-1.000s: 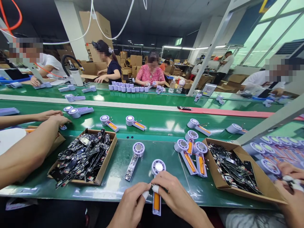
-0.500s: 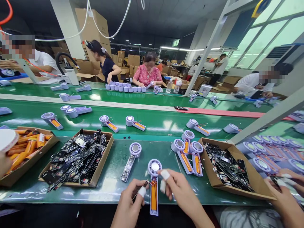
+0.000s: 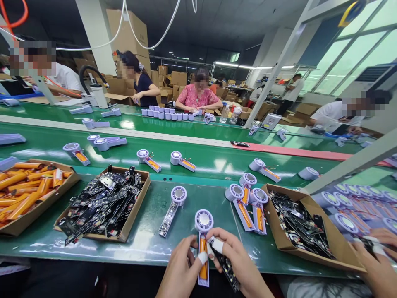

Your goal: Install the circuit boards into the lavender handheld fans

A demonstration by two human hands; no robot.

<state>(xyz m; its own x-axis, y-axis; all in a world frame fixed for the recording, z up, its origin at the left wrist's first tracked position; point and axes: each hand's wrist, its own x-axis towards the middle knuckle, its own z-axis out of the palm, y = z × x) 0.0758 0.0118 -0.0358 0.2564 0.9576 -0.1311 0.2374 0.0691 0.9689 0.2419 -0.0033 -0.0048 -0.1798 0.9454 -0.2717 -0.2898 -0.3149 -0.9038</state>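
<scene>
A lilac handheld fan [image 3: 204, 220] lies in front of me, its open handle showing an orange battery [image 3: 203, 271]. At the upper part of that handle my left hand [image 3: 182, 263] is closed, its white-covered thumb over the battery. Held in my right hand [image 3: 238, 256] is a black circuit board [image 3: 228, 271], slanting down from the fingertips just right of the handle. Thin wires by the fingers are mostly hidden. Left of this fan lies another fan [image 3: 179, 195], a circuit board [image 3: 168, 219] fitted in its handle.
Cardboard trays of circuit boards stand left [image 3: 124, 231] and right [image 3: 310, 248]; a tray of orange batteries [image 3: 71, 186] is farther left. Several fans [image 3: 235, 192] cluster by the right tray. A co-worker's hands [image 3: 372, 252] work at right. More fans lie on the green belt [image 3: 217, 159].
The circuit board has passed from my left hand to my right. My left hand has moved right onto the fan's handle. The co-worker's hand at far left has gone out of view.
</scene>
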